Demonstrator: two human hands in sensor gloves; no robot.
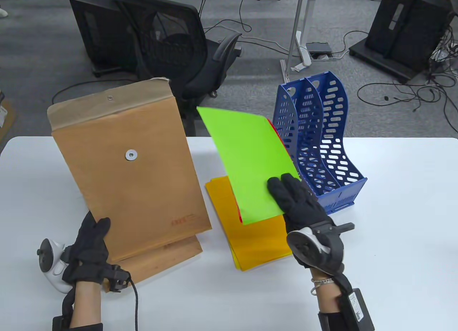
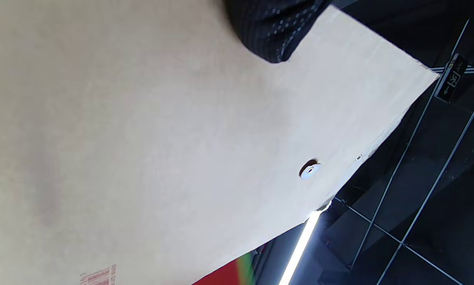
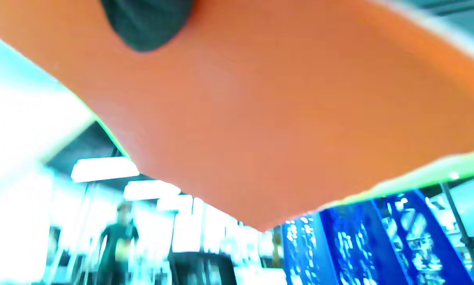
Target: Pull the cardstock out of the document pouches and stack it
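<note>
My left hand [image 1: 93, 238] grips the lower left corner of a brown kraft document pouch [image 1: 128, 166] and holds it tilted up off the table; the pouch fills the left wrist view [image 2: 161, 138]. A second brown pouch [image 1: 164, 259] lies flat beneath it. My right hand [image 1: 293, 198] holds a green cardstock sheet [image 1: 250, 159] with a red sheet behind it, raised above the table. The red sheet's underside fills the right wrist view [image 3: 260, 118]. A stack of yellow-orange cardstock [image 1: 250, 238] lies on the table under them.
A blue plastic file rack [image 1: 322, 148] stands on the white table [image 1: 393, 220] just right of the raised sheets; it also shows in the right wrist view [image 3: 359, 237]. A black office chair [image 1: 171, 41] stands behind the table's far edge.
</note>
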